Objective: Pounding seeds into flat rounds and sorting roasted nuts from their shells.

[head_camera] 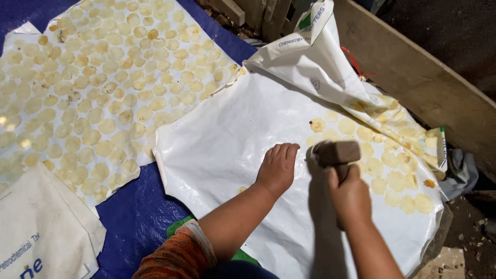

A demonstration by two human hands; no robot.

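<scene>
Your right hand [350,194] grips the brown block [336,153], scraping discs; your left hand [277,168], flat and empty, pins the white sheet [227,139]; next, work rightward gently.

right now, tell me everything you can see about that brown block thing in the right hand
The brown block looks like a small wooden stamp or press: a rectangular, dark brown head with rounded edges, set crosswise atop a handle that the right hand grips in a fist, hiding most of it. It is held just above the white plastic sheet, its left end blurred. It sits beside the thin yellow discs, with the left hand flat on the sheet close by.
</scene>
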